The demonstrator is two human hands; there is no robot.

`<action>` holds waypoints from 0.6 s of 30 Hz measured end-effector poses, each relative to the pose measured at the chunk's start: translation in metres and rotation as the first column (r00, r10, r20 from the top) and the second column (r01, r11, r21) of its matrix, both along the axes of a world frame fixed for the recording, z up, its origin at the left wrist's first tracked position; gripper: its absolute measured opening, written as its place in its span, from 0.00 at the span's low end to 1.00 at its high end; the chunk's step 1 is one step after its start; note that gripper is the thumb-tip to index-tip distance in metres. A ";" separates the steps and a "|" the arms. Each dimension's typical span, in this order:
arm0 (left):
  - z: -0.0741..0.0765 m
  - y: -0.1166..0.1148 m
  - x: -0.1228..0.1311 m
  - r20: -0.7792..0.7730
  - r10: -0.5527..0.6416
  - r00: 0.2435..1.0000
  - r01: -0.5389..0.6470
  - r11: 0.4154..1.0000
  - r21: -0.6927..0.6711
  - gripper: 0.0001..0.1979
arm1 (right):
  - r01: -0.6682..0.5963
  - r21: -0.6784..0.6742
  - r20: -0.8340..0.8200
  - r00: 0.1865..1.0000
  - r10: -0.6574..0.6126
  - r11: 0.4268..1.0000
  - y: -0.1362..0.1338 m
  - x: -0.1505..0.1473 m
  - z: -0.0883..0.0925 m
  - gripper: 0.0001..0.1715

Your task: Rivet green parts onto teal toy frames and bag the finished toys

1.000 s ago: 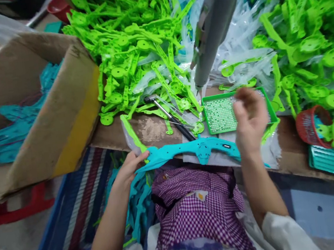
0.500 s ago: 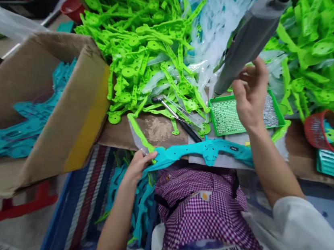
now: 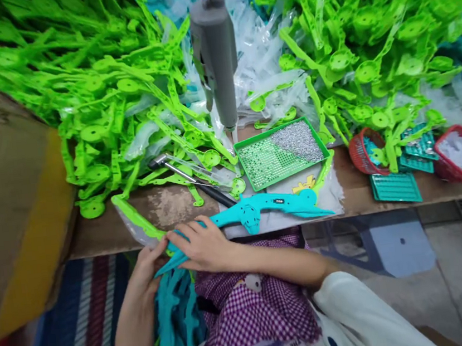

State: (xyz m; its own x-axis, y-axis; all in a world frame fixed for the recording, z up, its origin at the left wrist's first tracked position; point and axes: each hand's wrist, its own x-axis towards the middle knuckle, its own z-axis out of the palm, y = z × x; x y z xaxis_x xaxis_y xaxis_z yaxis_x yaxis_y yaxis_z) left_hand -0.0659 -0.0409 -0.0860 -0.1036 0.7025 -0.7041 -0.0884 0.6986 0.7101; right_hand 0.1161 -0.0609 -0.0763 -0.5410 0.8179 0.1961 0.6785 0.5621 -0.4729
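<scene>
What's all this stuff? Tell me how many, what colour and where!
Table: one, brown, middle
Long turquoise part: one, turquoise, table's front edge
Light green parts: many, light green, heaped left and right
Plastic pieces: many, whitish, between the heaps
Hanging tool: one, grey, above the table
Tray: one, green, right of centre
Metal bits: many, silver, in the tray
Hammer: one, black and silver, left of the tray
Box: one, brown and yellow, far left
Baskets: two, red, on the table's right
Teal trays: several, teal, by the baskets
Stool: one, grey, lower right
Checked cloth: one, purple and white, bottom
Left grip: one, bare, at the long turquoise part's left end
Right grip: one, bare, on the same end
</scene>
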 end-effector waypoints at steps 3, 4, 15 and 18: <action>0.000 -0.002 0.001 0.092 0.104 0.990 -0.099 0.994 -0.051 0.20 | -0.045 0.021 -0.105 0.993 0.047 0.999 0.000 0.006 -0.006 0.39; 0.001 -0.003 0.002 0.104 0.112 0.988 -0.107 0.993 -0.054 0.18 | -0.046 0.029 -0.132 0.990 0.050 0.999 -0.001 0.007 -0.009 0.40; -0.006 -0.009 0.001 -0.007 0.079 0.997 -0.079 0.995 0.067 0.16 | -0.039 0.039 -0.248 0.968 0.047 0.998 -0.005 0.004 -0.001 0.37; -0.004 -0.010 0.002 0.031 0.064 0.997 -0.066 0.996 0.061 0.18 | -0.043 0.023 -0.172 0.984 0.047 0.999 -0.007 0.001 -0.009 0.36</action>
State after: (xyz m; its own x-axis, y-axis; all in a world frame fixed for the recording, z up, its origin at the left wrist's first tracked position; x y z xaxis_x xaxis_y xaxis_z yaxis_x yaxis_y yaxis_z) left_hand -0.0636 -0.0510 -0.0900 -0.1301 0.7377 -0.6624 -0.1534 0.6451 0.7485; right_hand 0.1172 -0.0675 -0.0850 -0.5340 0.7887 0.3045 0.5615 0.6001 -0.5697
